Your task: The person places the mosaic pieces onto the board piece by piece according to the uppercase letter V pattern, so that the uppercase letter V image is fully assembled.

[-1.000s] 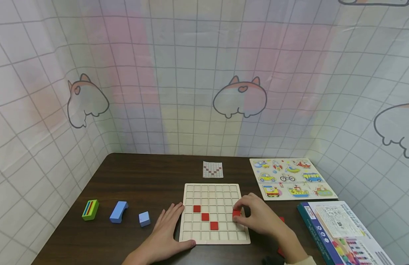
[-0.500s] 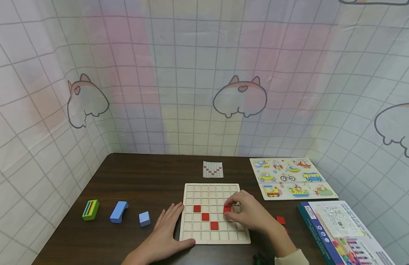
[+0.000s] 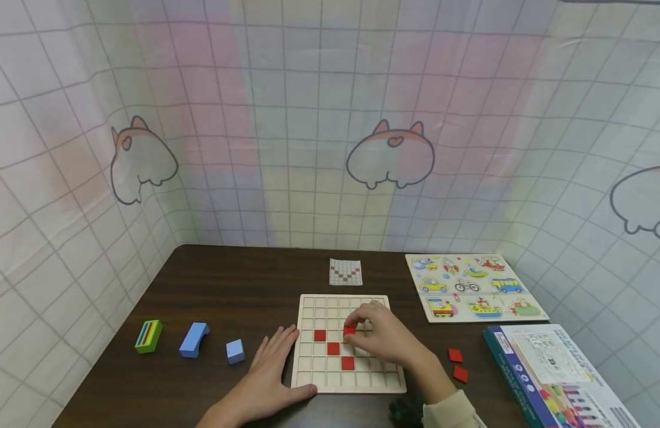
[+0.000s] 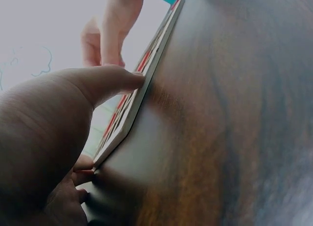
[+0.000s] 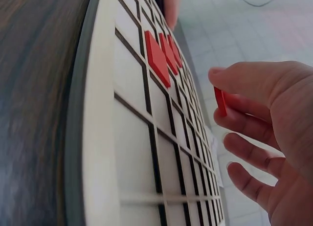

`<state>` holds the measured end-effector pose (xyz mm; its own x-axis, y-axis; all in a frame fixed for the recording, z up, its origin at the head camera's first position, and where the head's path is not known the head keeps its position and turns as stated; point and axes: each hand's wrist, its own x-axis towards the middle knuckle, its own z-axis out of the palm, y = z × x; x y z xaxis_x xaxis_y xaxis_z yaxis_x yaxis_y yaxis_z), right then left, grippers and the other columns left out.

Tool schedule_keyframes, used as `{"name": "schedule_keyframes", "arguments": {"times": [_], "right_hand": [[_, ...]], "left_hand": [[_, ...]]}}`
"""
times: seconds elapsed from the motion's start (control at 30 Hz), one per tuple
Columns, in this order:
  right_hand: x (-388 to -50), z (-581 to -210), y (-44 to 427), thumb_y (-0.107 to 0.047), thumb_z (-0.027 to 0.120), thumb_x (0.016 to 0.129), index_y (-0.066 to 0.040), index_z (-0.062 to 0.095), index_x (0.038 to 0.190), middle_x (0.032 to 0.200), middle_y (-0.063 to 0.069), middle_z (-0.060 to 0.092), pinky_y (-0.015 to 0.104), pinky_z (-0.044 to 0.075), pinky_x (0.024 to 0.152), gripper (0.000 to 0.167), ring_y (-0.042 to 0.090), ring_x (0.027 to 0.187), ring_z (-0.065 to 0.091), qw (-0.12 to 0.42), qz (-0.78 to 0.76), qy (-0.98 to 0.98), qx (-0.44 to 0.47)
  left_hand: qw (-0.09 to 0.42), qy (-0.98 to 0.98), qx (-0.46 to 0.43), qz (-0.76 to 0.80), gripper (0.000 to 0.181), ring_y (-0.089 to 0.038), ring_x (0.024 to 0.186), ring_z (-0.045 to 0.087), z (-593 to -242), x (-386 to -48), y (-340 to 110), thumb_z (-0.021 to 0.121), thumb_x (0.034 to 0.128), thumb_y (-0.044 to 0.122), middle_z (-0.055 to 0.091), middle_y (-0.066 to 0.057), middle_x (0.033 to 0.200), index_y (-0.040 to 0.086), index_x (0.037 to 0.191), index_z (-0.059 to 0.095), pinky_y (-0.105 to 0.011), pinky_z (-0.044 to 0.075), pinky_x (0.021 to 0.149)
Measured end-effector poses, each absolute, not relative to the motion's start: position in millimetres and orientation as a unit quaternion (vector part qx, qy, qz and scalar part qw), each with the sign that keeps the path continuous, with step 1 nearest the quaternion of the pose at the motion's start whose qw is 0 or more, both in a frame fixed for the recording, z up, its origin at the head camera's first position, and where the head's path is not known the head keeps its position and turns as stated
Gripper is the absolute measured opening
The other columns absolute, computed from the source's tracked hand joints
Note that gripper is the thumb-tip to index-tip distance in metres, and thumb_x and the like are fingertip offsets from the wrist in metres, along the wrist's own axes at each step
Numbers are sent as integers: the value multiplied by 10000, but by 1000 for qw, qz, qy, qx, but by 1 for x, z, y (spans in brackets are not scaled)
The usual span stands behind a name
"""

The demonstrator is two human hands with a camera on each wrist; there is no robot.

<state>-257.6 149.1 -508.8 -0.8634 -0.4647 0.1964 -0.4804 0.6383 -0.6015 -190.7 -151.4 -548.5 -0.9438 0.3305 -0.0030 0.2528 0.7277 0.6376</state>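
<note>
A pale grid board [image 3: 308,380] lies on the dark table, with three red square tiles, one of them a tile [image 3: 348,362] low in the middle, set in a diagonal run. My right hand [image 3: 386,336] pinches another red tile [image 5: 220,101] between thumb and index finger, held above the board. The left hand [image 3: 271,368] rests at the board's left side, fingers spread, its thumb [image 4: 117,81] touching the near edge. Two loose red tiles, including one tile [image 3: 460,374], lie right of the board. Behind the board is a small pattern card [image 3: 345,272] showing a V of red squares.
To the left stand a green block [image 3: 148,336] with coloured stripes, a blue arch block [image 3: 194,340] and a blue cube [image 3: 235,351]. A picture puzzle board [image 3: 474,288] and a box [image 3: 560,374] lie on the right. A dark object [image 3: 406,411] sits by the right sleeve.
My right hand has moved left across the board with the red tile, from its right edge toward the middle. The left hand has stayed in place; the two loose tiles have come into full view.
</note>
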Motion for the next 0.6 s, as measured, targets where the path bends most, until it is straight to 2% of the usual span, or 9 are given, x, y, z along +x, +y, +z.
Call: {"name": "schedule_keyframes", "arguments": {"times": [0.2, 0.43, 0.6], "right_hand": [[-260, -509, 137, -300, 892, 950, -257, 815, 1073, 1088, -144, 762, 426, 570, 1011, 151, 137, 1117, 626, 3, 349, -904, 247], [-266, -510, 123, -250, 887, 950, -217, 822, 1071, 1071, -98, 780, 435, 555, 1017, 142, 192, 1114, 652, 5, 351, -898, 265], [-269, -509, 112, -281, 885, 955, -223, 828, 1102, 1097, -105, 780, 437, 562, 1021, 168, 165, 1136, 641, -4, 344, -903, 257]], "left_hand": [[69, 928, 152, 332, 1260, -368, 1750, 144, -548, -191, -152, 844, 802, 798, 331, -65, 1829, 149, 1755, 336, -694, 78, 1394], [67, 926, 156, 338, 1245, -379, 1747, 150, -546, -190, -152, 852, 811, 776, 334, -76, 1827, 138, 1751, 341, -707, 81, 1389], [62, 923, 159, 345, 1240, -385, 1744, 160, -546, -190, -152, 866, 810, 758, 342, -83, 1823, 136, 1749, 349, -707, 83, 1385]]}}
